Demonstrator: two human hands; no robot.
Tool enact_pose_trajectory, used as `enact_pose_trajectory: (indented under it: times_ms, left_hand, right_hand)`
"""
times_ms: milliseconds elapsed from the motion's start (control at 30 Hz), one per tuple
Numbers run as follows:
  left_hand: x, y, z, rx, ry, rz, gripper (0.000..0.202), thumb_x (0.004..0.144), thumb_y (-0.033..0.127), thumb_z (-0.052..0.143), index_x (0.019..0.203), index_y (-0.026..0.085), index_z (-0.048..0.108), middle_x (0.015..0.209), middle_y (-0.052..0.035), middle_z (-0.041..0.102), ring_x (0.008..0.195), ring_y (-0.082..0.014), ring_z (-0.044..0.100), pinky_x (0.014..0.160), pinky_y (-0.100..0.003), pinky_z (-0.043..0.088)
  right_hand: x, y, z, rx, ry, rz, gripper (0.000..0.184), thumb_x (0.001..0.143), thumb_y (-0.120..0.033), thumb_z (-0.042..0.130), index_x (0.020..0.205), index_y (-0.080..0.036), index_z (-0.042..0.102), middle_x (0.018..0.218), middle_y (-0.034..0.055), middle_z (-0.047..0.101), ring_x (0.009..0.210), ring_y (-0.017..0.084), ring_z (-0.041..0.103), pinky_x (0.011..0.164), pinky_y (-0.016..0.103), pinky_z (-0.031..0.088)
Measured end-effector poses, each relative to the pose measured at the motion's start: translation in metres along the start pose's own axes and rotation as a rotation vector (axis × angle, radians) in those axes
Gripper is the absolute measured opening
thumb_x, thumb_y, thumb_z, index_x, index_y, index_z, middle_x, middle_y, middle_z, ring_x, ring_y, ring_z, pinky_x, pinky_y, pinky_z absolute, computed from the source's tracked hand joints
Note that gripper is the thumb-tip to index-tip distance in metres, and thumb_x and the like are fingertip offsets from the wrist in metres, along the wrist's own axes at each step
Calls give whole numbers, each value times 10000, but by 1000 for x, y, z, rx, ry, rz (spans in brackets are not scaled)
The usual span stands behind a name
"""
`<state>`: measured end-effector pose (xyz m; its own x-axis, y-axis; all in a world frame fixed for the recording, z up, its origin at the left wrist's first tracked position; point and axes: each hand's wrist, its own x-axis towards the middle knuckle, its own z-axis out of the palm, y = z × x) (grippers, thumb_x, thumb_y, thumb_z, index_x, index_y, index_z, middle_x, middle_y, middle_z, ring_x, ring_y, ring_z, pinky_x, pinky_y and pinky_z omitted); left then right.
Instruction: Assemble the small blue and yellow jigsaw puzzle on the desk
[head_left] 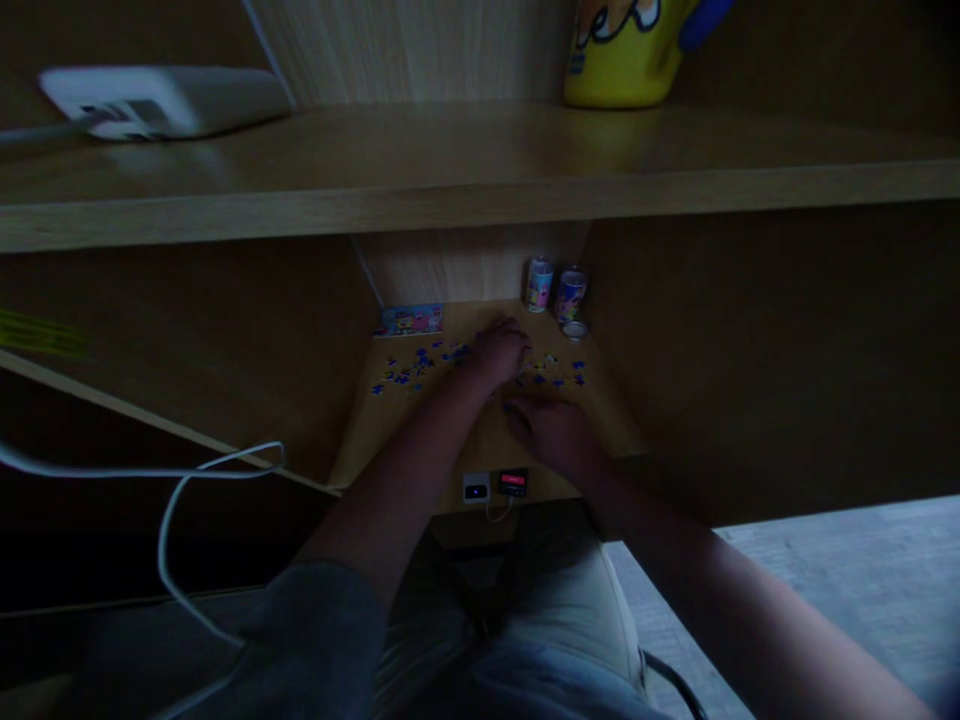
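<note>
Small blue jigsaw pieces lie scattered over a dim wooden desk top under a shelf. My left hand reaches in over the pieces at the middle, palm down with fingers curled onto the desk. My right hand rests lower and to the right, palm down beside more pieces, its fingers pointing left. The light is too poor to see whether either hand holds a piece. A picture card stands at the back of the desk.
Two small printed tins and a round lid stand at the back right. A wooden shelf overhangs, bearing a white box and a yellow mug. A white cable loops at left. Two small devices sit at the desk's front edge.
</note>
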<state>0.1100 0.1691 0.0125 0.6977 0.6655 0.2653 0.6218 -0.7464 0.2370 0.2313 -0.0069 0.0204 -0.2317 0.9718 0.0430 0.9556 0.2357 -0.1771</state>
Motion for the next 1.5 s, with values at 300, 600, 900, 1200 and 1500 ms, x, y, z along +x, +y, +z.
enact_pose_trajectory:
  times_ms: [300,600,900,1200,1500]
  left_hand:
    - [18,-20,3,-80,-41,-67,114,933,194,701,939,211,814,1082,-127,758,1152,-292,687,1093,-437,536]
    - [12,-7,-11,-243,-7,-210,59,875,133,761,870,192,766,978,-87,799,955,-237,761,934,-373,618]
    - [-77,20,-47,-519,138,-315,161,987,216,701,1098,240,815,1089,-36,860,1012,-217,802,959,-352,615]
    - [-154,44,-42,-538,141,-438,130,991,218,707,1037,268,819,1033,-5,870,954,-212,816,919,-358,634]
    - [-149,48,-44,-417,148,-398,163,948,152,743,898,282,828,1013,-1,868,994,-238,805,1028,-426,611]
  right_hand:
    - [0,-2,-3,26,-14,8,448,1152,-453,405,1385,-268,740,1185,97,855,968,256,816,838,336,564]
    - [-1,-1,-2,27,4,2,459,1141,-449,422,1448,-290,724,1227,88,848,986,257,817,872,348,588]
    - [-1,-1,-3,5,-9,20,452,1133,-475,433,1427,-297,726,1178,92,855,961,262,819,838,347,586]
    - [-2,-2,-2,16,2,35,442,1134,-460,444,1425,-290,730,1225,92,847,1006,248,817,855,326,575]
    - [-2,-1,-1,-1,7,26,439,1133,-464,444,1428,-301,725,1207,76,851,993,251,818,835,327,569]
